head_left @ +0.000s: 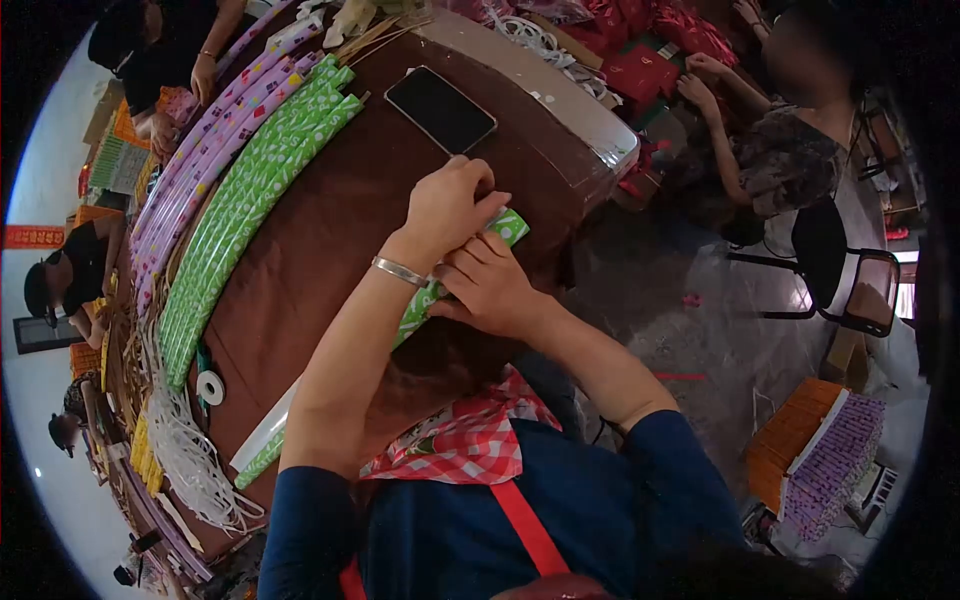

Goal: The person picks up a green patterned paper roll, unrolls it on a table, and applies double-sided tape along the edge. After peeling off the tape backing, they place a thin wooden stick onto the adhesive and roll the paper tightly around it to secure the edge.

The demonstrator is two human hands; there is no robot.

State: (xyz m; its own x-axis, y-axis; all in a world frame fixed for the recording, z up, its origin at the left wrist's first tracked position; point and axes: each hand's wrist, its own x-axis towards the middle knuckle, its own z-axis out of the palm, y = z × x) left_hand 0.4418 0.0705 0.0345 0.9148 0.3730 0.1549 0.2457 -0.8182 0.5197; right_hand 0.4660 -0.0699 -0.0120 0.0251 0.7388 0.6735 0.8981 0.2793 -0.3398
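Observation:
A sheet of green paper with a white print (415, 315) runs diagonally across the table's near side, rolled into a tube at its upper end. My left hand (448, 208), with a silver bracelet at the wrist, has its fingers curled over the roll near that end. Just below it, my right hand (490, 285) presses around the same roll, fingers bent. Part of the roll is hidden under my hands and left forearm. Its white underside shows at the lower left. A dark-screened phone (440, 110) lies beyond my left hand.
On the brown tablecloth (290, 270) lie finished-looking green tubes (235, 215) and pink printed tubes (215, 140). White strips (190, 455) and a white tape roll (210, 388) are at left. Other people work around. A chair (825, 260) and stacked orange and purple bundles (815, 450) stand at right.

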